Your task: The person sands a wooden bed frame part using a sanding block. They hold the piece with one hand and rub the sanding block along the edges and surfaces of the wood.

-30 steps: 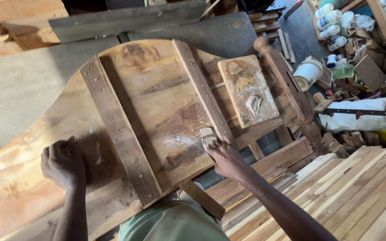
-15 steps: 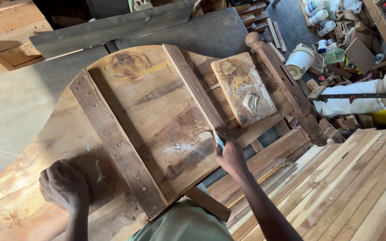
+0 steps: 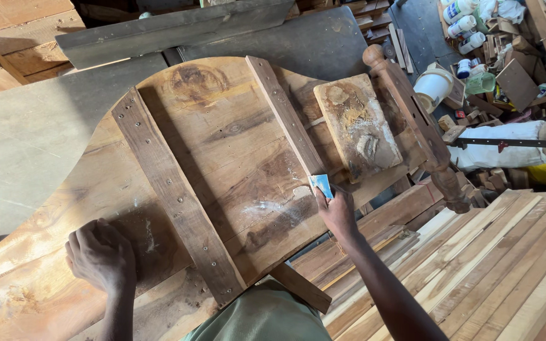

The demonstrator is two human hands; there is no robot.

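**Scraper on the curved panel**

My right hand (image 3: 338, 215) has its grip closed on a small blue-and-white scraper (image 3: 321, 185), pinched between the fingers, its edge set against the curved wooden panel (image 3: 222, 145). The scraper sits near the panel's lower right edge, at about 4 o'clock from the panel's middle, just beside the foot of the right batten (image 3: 285, 117) that runs across the boards. A pale smear of filler (image 3: 273, 205) lies on the wood at 9 o'clock from the scraper, touching its corner.

My left hand (image 3: 100, 256) is clenched into a loose fist and rests knuckles-up on the panel, holding nothing I can see, at 8 o'clock from the middle. It sits just left of the lower end of the left batten (image 3: 175, 196), a dark strip studded with screws.

At 1 o'clock from the scraper a small board (image 3: 356, 126) caked with dried filler lies on the panel. Beyond it, at 2 o'clock, a turned wooden post (image 3: 412, 120) runs along the panel's far end. Stacked pale planks (image 3: 494, 265) fill the 4 o'clock corner. A white bucket (image 3: 433, 87) and white bottles (image 3: 462, 25) stand on the floor at 1 o'clock, well apart from my hands. The panel lies on a grey bench (image 3: 26, 139).
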